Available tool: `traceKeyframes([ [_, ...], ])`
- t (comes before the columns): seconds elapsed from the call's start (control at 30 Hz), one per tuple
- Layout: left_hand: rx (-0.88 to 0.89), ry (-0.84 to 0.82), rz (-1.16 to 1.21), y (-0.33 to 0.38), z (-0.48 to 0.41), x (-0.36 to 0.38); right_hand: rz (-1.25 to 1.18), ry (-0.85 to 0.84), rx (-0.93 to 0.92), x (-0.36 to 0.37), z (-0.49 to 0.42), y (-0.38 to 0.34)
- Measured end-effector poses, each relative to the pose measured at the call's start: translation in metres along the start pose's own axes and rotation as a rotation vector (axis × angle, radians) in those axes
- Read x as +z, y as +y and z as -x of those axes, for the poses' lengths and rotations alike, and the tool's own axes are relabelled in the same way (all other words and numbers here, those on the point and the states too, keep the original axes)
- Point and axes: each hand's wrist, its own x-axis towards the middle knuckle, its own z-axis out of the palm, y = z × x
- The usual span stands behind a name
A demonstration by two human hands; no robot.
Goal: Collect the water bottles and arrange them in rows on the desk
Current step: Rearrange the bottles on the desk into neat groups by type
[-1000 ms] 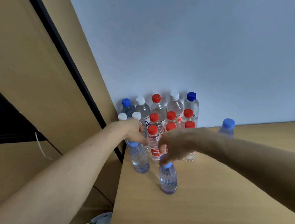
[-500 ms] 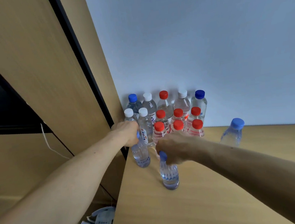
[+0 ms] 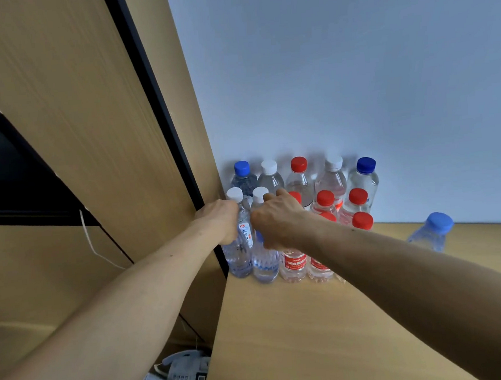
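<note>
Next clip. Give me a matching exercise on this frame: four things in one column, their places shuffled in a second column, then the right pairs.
Things
1. left hand
2. right hand
3. dark-blue-capped bottle
4. light-blue-capped bottle

Places
A. alone on the desk, right of the group
B. right end of the back row, by the wall
C. gripping the leftmost front bottle
D. gripping the second front bottle, counted from the left

Pairs: 1-C, 2-D, 3-B, 4-A
</note>
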Motion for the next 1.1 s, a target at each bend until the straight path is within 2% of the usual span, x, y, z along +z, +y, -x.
traceKeyframes([
  [0.47,0.075,-0.035,0.026,-0.010,-0.017,0.000,0.045,-0.019,0.013,0.008,-0.028,0.007],
  [0.7,0.093,-0.074,-0.151,-0.006,-0.013,-0.011,-0.079,-0.099,0.027,0.001,-0.021,0.016],
  [0.8,0.125,-0.006,-0.237,0.003,-0.010,-0.029,-0.183,-0.071,0.095,-0.010,-0.014,0.030],
  [0.97,0.252,0.126,-0.133,0.038,-0.010,-0.053,-0.384,-0.112,0.278,-0.038,0.018,0.074],
  [1.1,0.317,0.089,-0.140,0.072,-0.003,-0.050,-0.454,-0.118,0.425,-0.046,0.057,0.111],
])
